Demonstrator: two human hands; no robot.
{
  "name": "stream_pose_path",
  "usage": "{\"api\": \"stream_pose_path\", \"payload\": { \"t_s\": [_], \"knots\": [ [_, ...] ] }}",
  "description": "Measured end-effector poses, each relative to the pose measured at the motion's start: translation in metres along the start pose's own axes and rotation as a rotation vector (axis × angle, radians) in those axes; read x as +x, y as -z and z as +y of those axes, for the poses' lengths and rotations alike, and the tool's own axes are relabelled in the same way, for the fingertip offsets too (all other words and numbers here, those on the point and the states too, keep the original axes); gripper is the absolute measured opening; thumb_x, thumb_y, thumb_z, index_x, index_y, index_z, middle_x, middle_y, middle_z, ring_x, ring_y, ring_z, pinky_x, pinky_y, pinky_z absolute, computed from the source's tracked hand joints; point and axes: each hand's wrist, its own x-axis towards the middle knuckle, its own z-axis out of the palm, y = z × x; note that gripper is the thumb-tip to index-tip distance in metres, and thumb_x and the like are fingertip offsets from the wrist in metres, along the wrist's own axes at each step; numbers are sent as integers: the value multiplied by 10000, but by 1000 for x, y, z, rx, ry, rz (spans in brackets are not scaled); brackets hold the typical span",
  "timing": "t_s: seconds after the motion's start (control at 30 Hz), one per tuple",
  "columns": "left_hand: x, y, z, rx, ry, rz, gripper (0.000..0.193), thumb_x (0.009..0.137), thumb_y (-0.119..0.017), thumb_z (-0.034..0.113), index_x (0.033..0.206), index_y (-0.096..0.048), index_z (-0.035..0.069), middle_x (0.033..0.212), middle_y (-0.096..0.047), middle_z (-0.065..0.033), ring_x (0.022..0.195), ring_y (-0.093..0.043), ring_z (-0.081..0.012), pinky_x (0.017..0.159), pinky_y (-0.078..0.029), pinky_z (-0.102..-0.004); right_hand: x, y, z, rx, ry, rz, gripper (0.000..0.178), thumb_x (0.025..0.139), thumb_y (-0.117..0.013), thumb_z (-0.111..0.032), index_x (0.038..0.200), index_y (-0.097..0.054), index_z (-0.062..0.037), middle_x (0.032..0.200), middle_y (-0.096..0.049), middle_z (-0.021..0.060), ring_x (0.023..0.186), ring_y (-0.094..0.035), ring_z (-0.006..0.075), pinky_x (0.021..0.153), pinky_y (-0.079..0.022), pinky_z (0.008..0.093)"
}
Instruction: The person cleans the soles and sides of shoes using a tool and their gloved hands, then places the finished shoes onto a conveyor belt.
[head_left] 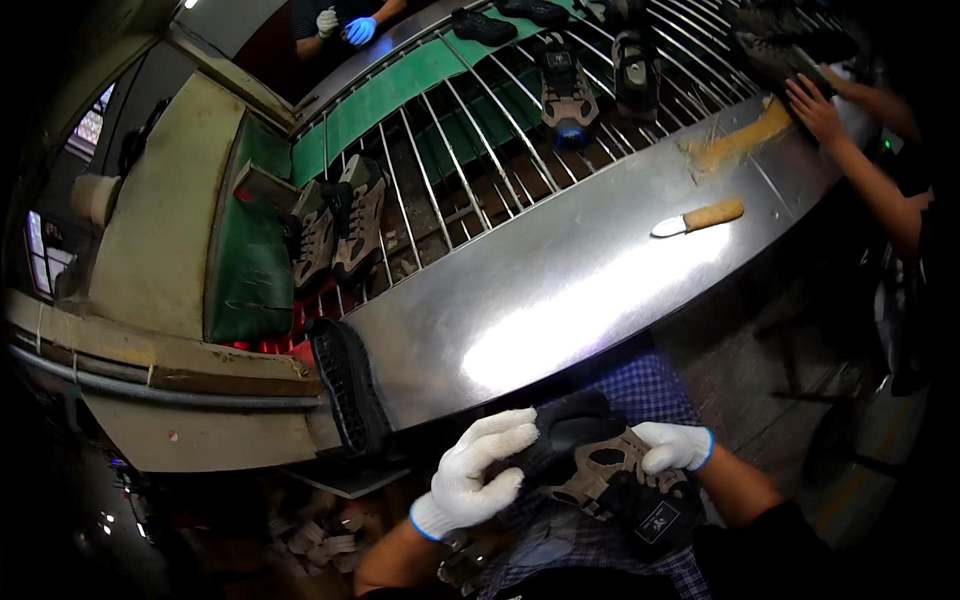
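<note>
Over my lap I hold a brown and black shoe (610,470) between both hands, in white knitted gloves with blue cuffs. My left hand (480,470) wraps round its black sole end, thumb below and fingers on top. On the other side, my right hand (677,447) grips the brown upper, with its far fingers hidden behind the shoe. A label patch on black fabric faces me. Left of the shoe, a loose black sole (343,385) lies at the corner of the metal bench, its hollow side showing.
A short knife (712,214) with a wooden handle lies on the metal bench (430,345). Beyond runs a metal-bar rack (440,190) with several shoes. A pair (357,215) stands by the green-sided box opening (250,270). Co-workers' hands show at right (820,112) and top (358,30).
</note>
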Motion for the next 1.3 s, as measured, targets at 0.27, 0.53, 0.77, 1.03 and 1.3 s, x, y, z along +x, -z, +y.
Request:
{"api": "stream_pose_path", "payload": {
  "t_s": [0.27,0.53,0.77,1.03,1.3],
  "knots": [
    [97,-4,-34,292,-516,-245,549,756,-712,-64,1298,-705,24,1279,-714,-212,1123,-728,-388,943,-622,-426,-22,-19,18,511,92,127,1130,802,-860,-657,1538,-450,96,1446,-615,268,1291,-649,353,1111,-544,451],
    [121,-49,-47,-81,-251,-200,369,899,-657,-31,1257,-743,-12,1298,-755,-180,1164,-747,-293,1044,-584,-368,-47,-29,41,570,175,313,1236,809,-798,-727,1618,-330,82,1528,-505,363,1408,-541,450,1216,-445,537],
    [137,-30,-32,320,-642,-262,383,899,-666,-6,1282,-682,4,1225,-755,-166,1080,-754,-323,952,-622,-396,-38,-26,73,805,397,61,1181,872,-657,-816,1600,-366,66,1468,-560,340,1360,-576,434,1176,-477,531],
    [132,-58,-54,151,-469,-189,381,850,-648,-46,1213,-726,37,1208,-771,-125,1058,-767,-300,905,-640,-365,-29,-58,30,404,8,647,888,1030,-465,-689,1510,-496,58,1296,-664,272,1121,-682,402,992,-577,481],
    [99,-53,-31,145,-303,-184,496,834,-593,-54,1317,-687,14,1403,-677,-193,1322,-645,-342,1151,-522,-404,-32,-32,67,549,91,558,925,986,-494,-704,1507,-495,61,1297,-658,267,1118,-684,388,977,-587,456]
  ]
}}
